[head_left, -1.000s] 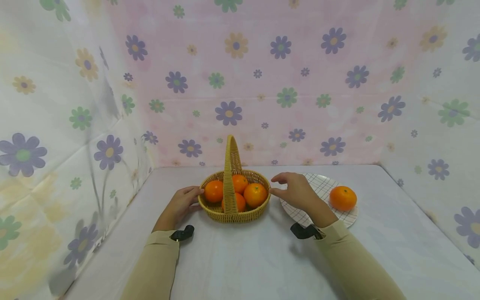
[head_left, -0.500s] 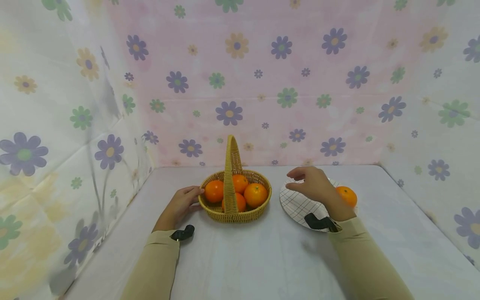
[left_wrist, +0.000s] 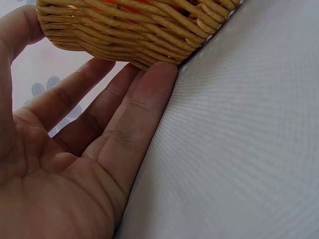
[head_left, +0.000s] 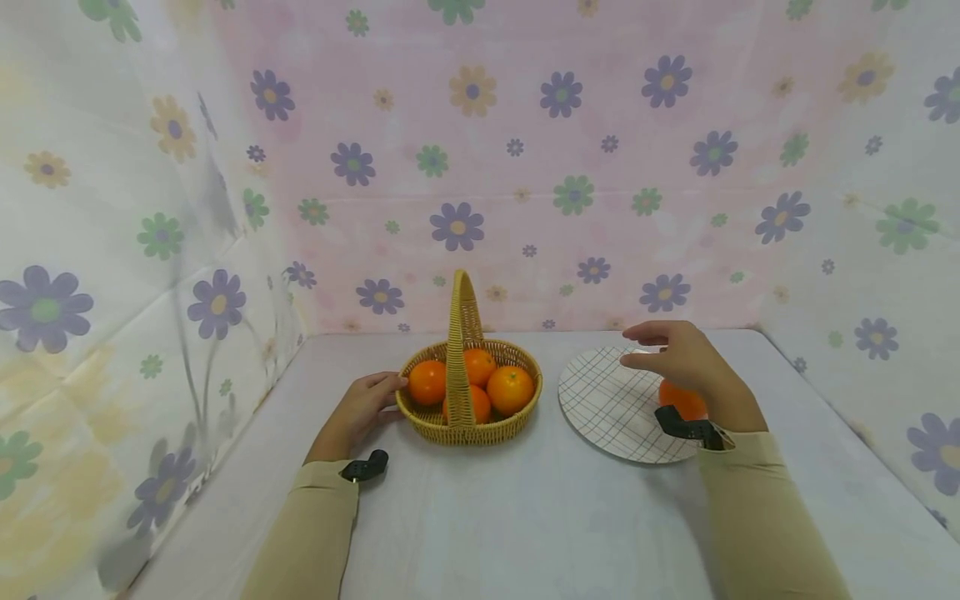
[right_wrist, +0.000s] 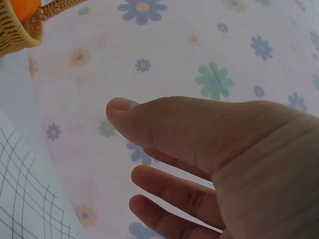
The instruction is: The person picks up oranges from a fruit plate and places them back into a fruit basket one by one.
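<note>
A wicker basket (head_left: pixel 487 433) with an arched handle holds several oranges (head_left: pixel 511 390). My left hand (head_left: pixel 363 415) grips its left end. In the left wrist view, the thumb lies near the upper weave and the other fingers touch lower down, close to the tabletop. Over the right part of a round plate (head_left: pixel 600 400) with a grid pattern hovers my right hand (head_left: pixel 686 358), thumb and fingers spread apart with nothing between them. Another orange (head_left: pixel 681 402) sits on the plate, partly hidden behind this hand and the wrist camera.
A white cloth covers the table (head_left: pixel 487 517). Floral cloth walls (head_left: pixel 517 167) enclose it at the back and both sides. A black wrist camera (head_left: pixel 365 467) sticks out from the left sleeve, another (head_left: pixel 686 427) from the right.
My right hand has moved right, from beside the basket's right rim to over the plate, and now partly covers the orange there. The left hand and basket have stayed put.
</note>
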